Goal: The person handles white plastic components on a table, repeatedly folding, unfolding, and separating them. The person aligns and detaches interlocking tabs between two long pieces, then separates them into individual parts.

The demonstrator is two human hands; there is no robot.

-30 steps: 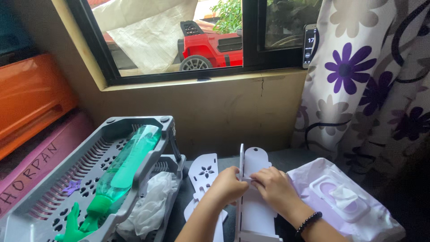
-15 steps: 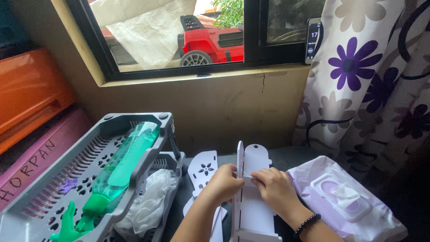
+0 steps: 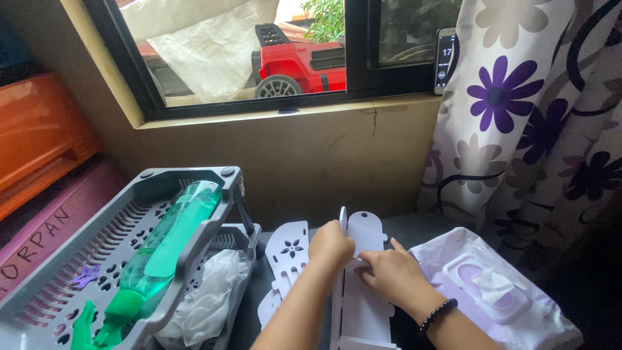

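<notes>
Both hands have slid toward the far end of the white panels since a moment ago, and the view has tipped down a little. The left hand point(image 3: 330, 245) is now curled over the top edge of the upright white panel point(image 3: 341, 223), gripping it near its rounded tip. The right hand point(image 3: 387, 275) presses flat, fingers half closed, on the flat white panel point(image 3: 364, 295) lying just to the right, where the two meet. The grip has moved up the joint, so the pieces look further seated together. A third cut-out white panel point(image 3: 289, 249) lies to the left. A grey rack point(image 3: 58, 285) with a green spray bottle point(image 3: 165, 249) sits far left; a lilac wipes pack point(image 3: 492, 291) lies right.
</notes>
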